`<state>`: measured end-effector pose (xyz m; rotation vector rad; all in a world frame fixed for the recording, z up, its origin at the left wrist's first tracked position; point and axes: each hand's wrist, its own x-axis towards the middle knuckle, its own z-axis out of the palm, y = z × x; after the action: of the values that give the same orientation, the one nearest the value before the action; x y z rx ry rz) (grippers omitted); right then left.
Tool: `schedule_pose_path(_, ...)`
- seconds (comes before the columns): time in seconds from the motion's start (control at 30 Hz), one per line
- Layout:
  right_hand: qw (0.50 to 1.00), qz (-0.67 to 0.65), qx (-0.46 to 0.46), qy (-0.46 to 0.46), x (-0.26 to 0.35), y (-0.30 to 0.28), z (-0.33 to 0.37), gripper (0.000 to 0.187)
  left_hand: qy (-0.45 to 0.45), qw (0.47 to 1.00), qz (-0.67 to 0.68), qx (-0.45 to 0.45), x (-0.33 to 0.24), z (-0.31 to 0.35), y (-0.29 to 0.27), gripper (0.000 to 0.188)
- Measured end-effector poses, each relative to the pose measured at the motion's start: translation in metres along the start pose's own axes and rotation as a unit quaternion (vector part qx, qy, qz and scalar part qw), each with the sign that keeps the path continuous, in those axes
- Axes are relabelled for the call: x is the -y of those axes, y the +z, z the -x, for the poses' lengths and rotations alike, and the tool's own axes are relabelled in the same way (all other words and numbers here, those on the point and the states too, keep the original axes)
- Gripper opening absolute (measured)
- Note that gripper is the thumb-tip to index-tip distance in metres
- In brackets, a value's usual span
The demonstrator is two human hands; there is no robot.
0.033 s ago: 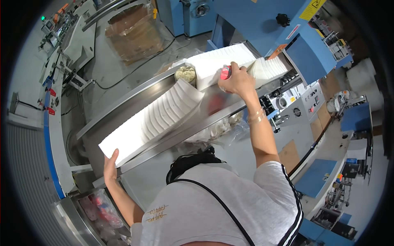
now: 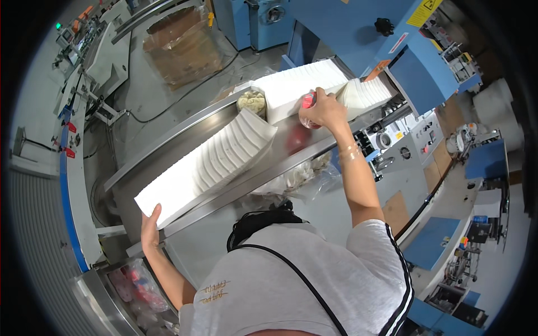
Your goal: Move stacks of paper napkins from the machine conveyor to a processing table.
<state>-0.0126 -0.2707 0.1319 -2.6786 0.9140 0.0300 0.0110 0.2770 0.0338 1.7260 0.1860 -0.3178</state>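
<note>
One left hand point(image 2: 150, 229) was found at the lower left end of one long white stack point(image 2: 207, 165). Its thumb lay against the end of the stack; the other fingers were hidden, and whether they pressed on it could not be told. This stack, the first of three, lay aslant in the steel trough point(image 2: 210, 124), its side ridged with curved layers. Near its upper end sat one round cream-coloured bundle point(image 2: 252, 102). Beside the bundle, a second white stack point(image 2: 305, 81) lay farther back. In front of that, one right hand point(image 2: 325, 109) pinched one small red-and-clear item point(image 2: 309, 101) between thumb and fingers. The third white stack point(image 2: 367, 96), more loosely fanned, lay to the right.

The trough had raised metal edges and a smooth, reflective bed. One red blur showed on it below the right hand; reflection or object could not be determined.

At lower left stood one steel bin point(image 2: 89, 297) containing clear plastic bagging point(image 2: 144, 288) with red and pink contents. One plastic-lined cardboard box point(image 2: 182, 56) rested on the grey floor point(image 2: 151, 101). Behind the stacks stood a blue machine point(image 2: 347, 33) bearing one black knob point(image 2: 386, 27).
</note>
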Motion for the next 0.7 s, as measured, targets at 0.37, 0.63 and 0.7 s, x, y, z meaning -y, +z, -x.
schedule_pose_path(0.37,0.963,-0.044,-0.136,-0.229,0.002,0.048,-0.018,0.030,-0.031,0.999,0.022,0.010,-0.002,0.004,0.007,0.090)
schedule_pose_path(0.63,0.906,-0.229,0.245,-0.258,0.071,0.098,0.012,0.075,-0.030,0.999,0.037,0.020,-0.013,0.009,0.004,0.102)
schedule_pose_path(0.7,0.897,-0.198,0.294,-0.265,0.082,0.090,0.027,0.090,-0.032,0.999,-0.013,0.034,-0.014,0.008,-0.002,0.107)
